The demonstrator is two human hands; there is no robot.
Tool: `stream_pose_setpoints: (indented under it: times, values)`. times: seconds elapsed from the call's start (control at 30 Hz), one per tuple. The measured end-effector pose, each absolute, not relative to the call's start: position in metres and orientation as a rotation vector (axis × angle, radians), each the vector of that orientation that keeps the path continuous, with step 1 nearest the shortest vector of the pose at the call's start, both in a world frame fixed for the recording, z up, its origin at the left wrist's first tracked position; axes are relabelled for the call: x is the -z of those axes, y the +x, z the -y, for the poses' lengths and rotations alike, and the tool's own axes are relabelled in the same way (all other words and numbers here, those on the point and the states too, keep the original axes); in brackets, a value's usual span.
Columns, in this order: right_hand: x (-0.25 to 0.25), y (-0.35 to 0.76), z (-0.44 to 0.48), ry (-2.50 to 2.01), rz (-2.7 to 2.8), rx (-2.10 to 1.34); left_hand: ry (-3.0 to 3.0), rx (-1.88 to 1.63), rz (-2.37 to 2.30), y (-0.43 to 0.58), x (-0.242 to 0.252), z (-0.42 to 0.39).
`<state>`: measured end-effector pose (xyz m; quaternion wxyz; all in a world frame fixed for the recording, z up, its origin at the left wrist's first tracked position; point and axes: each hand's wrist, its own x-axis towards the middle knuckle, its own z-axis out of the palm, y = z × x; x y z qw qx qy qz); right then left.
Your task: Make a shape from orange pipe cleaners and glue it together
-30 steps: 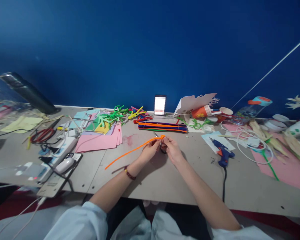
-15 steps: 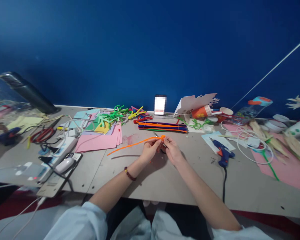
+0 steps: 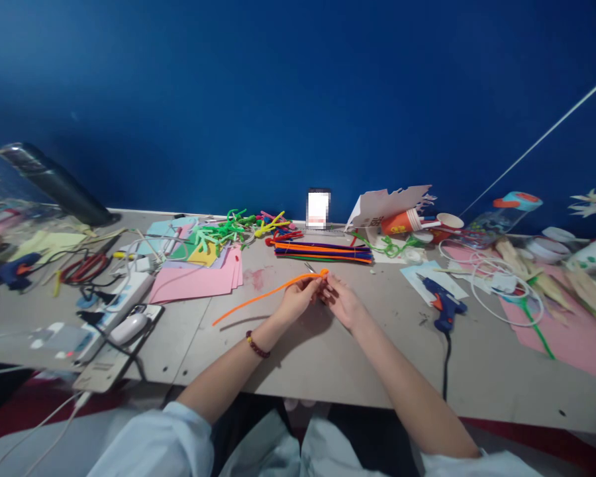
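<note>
An orange pipe cleaner [image 3: 258, 297] is pinched between both hands over the middle of the table. Its long free end stretches out to the left, and its other end is bunched into a small curl at my fingertips. My left hand [image 3: 298, 298] grips it with thumb and forefinger. Close against it, my right hand [image 3: 344, 303] has its fingers closed on the curled end. Just behind the fingers the metal tips of scissors [image 3: 308, 267] show; the rest is hidden under the hands. A bundle of coloured pipe cleaners [image 3: 322, 253] lies beyond.
A glue gun [image 3: 444, 305] rests at the right, its cord running to the front edge. Pink paper [image 3: 193, 281] and green pipe cleaner pieces [image 3: 228, 232] lie left. Farther left are a power strip [image 3: 124, 301], a mouse [image 3: 129, 328] and a bottle [image 3: 59, 185]. A bright screen [image 3: 318, 209] stands at the back.
The free end of the orange pipe cleaner has dipped lower. My right hand's fingers have shifted slightly around the curled end. At the far left, another person's hand has moved back from the glue gun.
</note>
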<state>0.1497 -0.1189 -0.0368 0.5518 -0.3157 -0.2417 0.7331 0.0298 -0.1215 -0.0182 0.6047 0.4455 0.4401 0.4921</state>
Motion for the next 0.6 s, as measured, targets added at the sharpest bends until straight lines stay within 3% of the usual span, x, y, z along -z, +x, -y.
stream_pose_setpoints:
  times: [0.3, 0.6]
  values:
    - [0.0331, 0.1517, 0.1194, -0.777, 0.573, -1.713, 1.119, -1.154, -1.082, 0.0286, 0.0236, 0.1204]
    - [0.0284, 0.1545, 0.1197, -0.704, 0.447, -1.736, 1.624, -1.250, -1.047, 0.0270, 0.0263, 0.1180]
